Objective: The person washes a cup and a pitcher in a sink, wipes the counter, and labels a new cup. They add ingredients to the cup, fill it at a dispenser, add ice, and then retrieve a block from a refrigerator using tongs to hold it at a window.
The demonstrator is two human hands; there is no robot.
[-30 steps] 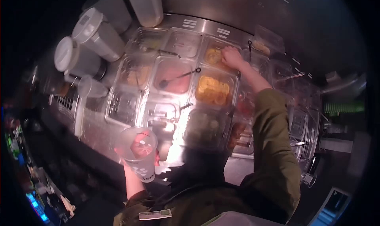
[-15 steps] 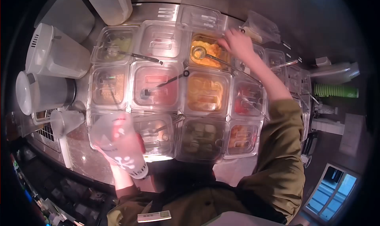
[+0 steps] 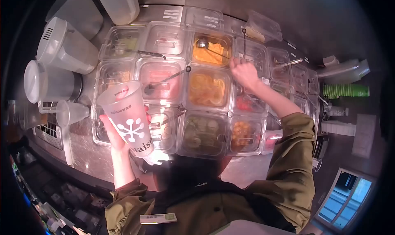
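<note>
My left hand [image 3: 113,132] is wrapped round a frosted plastic cup [image 3: 125,115] with a white logo and dark lettering, its open mouth tilted up and away from me. My right hand [image 3: 245,74] is closed on the handle of a ladle [image 3: 202,43]. The ladle's metal bowl lies over chunky yellow-orange fruit [image 3: 214,53] in an uncovered clear container [image 3: 197,61]. Closer to me is a container of pale yellow slices [image 3: 207,89]. My right fingers hide the end of the ladle's handle.
Lidded clear containers surround this one, including pink contents [image 3: 160,81] and orange balls [image 3: 242,132]. A black-handled utensil [image 3: 245,41] rests behind my right hand. White pitchers [image 3: 68,46] stand at left; stacked green cups [image 3: 345,90] lie at right.
My right hand has come back toward me from the far edge and now grips the ladle's handle. The ladle's bowl has shifted and turned. My left hand has raised the cup slightly.
</note>
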